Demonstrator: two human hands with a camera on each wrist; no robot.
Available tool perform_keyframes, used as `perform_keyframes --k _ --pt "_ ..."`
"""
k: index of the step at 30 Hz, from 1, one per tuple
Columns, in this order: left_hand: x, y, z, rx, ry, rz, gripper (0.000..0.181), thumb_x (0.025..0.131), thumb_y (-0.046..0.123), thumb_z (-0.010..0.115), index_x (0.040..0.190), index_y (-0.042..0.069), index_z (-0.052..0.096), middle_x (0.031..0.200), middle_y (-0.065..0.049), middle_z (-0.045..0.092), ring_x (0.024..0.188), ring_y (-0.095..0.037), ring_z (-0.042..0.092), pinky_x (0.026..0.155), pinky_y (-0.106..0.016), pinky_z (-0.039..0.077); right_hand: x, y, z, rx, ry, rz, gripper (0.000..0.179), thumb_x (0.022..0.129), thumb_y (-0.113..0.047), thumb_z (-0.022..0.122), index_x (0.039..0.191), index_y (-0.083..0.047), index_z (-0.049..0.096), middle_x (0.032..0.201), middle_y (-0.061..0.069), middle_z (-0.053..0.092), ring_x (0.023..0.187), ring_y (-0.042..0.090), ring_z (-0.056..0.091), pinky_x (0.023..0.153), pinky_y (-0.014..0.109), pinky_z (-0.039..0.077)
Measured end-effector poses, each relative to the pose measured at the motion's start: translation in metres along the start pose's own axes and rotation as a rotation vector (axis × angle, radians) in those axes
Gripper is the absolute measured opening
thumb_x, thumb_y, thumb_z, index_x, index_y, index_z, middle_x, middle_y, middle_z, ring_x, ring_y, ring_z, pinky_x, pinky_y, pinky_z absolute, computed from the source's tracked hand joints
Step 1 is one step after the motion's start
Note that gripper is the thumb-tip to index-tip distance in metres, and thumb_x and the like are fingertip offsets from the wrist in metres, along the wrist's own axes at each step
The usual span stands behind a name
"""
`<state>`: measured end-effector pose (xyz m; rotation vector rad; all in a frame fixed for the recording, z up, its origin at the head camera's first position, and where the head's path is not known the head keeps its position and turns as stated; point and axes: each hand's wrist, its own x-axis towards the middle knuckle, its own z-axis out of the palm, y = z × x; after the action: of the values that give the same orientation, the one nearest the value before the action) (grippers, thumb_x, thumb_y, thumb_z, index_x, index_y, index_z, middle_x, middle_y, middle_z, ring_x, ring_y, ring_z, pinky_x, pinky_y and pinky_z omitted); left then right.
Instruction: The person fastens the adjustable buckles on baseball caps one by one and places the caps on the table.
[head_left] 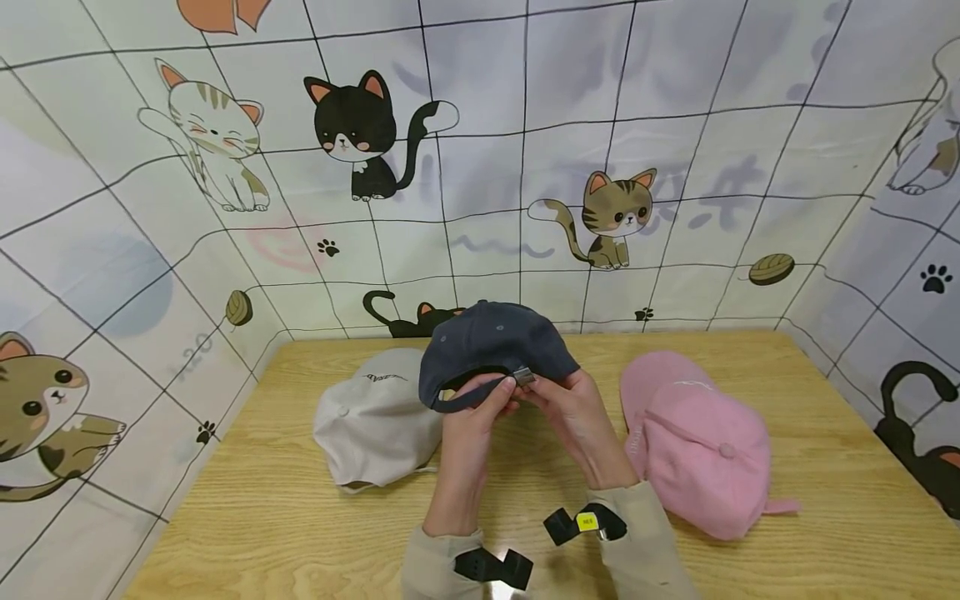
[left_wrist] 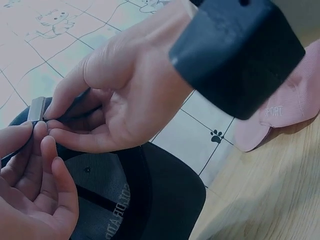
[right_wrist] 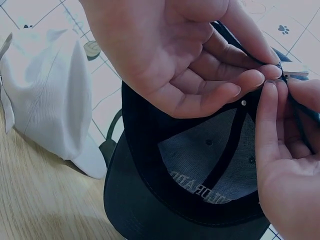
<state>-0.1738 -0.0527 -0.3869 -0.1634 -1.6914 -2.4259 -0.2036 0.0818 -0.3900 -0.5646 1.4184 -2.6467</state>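
A dark navy baseball cap (head_left: 495, 337) is held up over the table, its back strap facing me. My left hand (head_left: 480, 408) pinches the loose strap (head_left: 463, 402) between thumb and fingers. On the other side, my right hand (head_left: 573, 412) pinches the strap end beside the metal buckle (head_left: 522, 376). The fingertips of both hands meet at that buckle, as the left wrist view shows too. The right wrist view looks into the cap's inside (right_wrist: 200, 150), where embroidered lettering shows in reverse from behind. Its brim (left_wrist: 175, 185) points away from me.
A white cap (head_left: 382, 425) lies on the wooden table (head_left: 262, 500) to the left. To the right lies a pink cap (head_left: 701, 450), its strap end sticking out. A cloth backdrop (head_left: 487, 192) with cartoon cats encloses the table's back and sides.
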Motion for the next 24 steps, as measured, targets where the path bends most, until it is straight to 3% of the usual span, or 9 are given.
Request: perform_keyframes --k 12,17,24 --pt "0.0001 -0.003 -0.0008 -0.063 0.005 -0.03 0.031 0.08 0.024 0.067 0.099 0.001 0.059 0.085 -0.012 0.063 0.074 -0.027 0.059 0.076 -0.042 0.048 0.0012 0.0007 -0.0033 0.057 -0.028 -0.04 0.022 0.089 0.004 0.048 0.105 -0.006 0.06 0.09 0.005 0.06 0.079 0.017 0.059 0.076 0.028 0.048" --pt "0.0015 -0.0031 -0.0012 -0.078 0.007 -0.038 0.032 0.08 0.024 0.067 0.097 -0.002 0.058 0.085 -0.012 0.063 0.072 -0.024 0.06 0.073 -0.037 0.049 0.001 -0.0006 -0.0022 0.051 -0.009 -0.029 0.023 0.088 0.003 0.051 0.107 -0.006 0.059 0.091 0.005 0.06 0.079 0.017 0.059 0.076 0.027 0.049" --pt "0.0018 -0.0024 -0.0007 -0.082 0.019 -0.049 0.032 0.08 0.023 0.067 0.095 -0.003 0.058 0.084 -0.011 0.063 0.07 -0.02 0.06 0.076 -0.041 0.047 0.0007 -0.0017 -0.0008 0.052 -0.001 -0.012 0.022 0.087 0.003 0.052 0.105 -0.006 0.059 0.089 0.005 0.058 0.08 0.017 0.058 0.078 0.028 0.048"
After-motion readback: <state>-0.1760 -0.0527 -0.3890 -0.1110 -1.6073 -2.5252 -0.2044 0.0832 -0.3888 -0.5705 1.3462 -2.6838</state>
